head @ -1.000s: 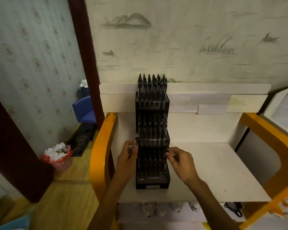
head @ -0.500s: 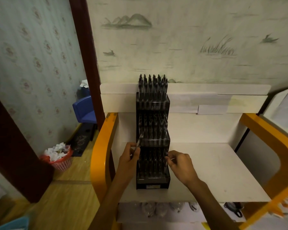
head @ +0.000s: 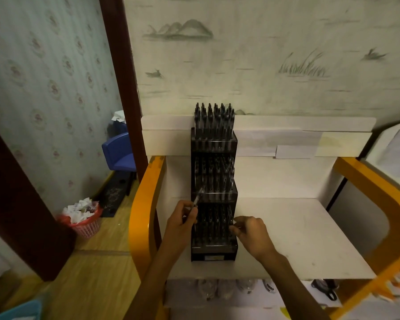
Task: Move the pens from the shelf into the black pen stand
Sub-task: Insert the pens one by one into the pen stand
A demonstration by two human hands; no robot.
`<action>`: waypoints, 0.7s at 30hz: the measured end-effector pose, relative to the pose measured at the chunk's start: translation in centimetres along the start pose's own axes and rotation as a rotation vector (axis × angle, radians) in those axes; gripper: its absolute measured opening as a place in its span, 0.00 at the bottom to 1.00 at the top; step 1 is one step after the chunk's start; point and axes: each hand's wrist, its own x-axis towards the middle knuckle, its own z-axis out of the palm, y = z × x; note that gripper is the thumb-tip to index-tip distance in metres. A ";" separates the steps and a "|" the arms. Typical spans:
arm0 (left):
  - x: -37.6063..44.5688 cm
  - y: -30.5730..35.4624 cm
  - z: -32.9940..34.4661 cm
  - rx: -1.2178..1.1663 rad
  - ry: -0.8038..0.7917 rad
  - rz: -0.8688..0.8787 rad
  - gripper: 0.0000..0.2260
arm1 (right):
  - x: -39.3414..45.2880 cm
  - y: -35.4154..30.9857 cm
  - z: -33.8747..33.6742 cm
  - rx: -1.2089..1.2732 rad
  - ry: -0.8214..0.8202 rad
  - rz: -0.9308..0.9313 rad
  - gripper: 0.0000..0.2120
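Note:
A tall black three-tier pen stand (head: 214,250) stands on the white shelf (head: 298,239), each tier packed with several dark pens. My left hand (head: 181,219) pinches a pen (head: 198,197) at the stand's left side, the pen's tip pointing up toward the middle tier. My right hand (head: 249,229) is at the right edge of the lowest tier, fingers curled and pinching something thin and pale, too small to name.
Orange curved frame rails (head: 139,215) flank the shelf on both sides. A pink bin of crumpled paper (head: 83,219) sits on the wooden floor at left, with a blue chair (head: 120,153) behind it. A lower shelf holds dim objects, including scissors (head: 326,289).
My left hand has tilted the pen and lifted its tip toward the middle tier. My right hand has slid slightly lower and closer to the bottom tier.

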 end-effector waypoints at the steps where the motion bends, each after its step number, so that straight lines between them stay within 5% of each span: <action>1: 0.0 0.0 0.0 -0.009 -0.003 -0.002 0.03 | -0.1 -0.2 -0.4 0.003 0.016 0.011 0.10; 7: -0.5 0.0 -0.4 0.004 -0.045 0.024 0.04 | -0.5 -4.0 -2.8 0.330 0.233 -0.044 0.06; 11: -0.7 0.0 -0.4 0.036 -0.105 0.034 0.04 | -0.5 -7.1 -3.2 0.643 0.115 -0.045 0.06; 21: -1.0 0.1 -1.4 0.279 -0.160 0.109 0.05 | -0.6 -7.9 -1.6 0.887 0.048 -0.004 0.06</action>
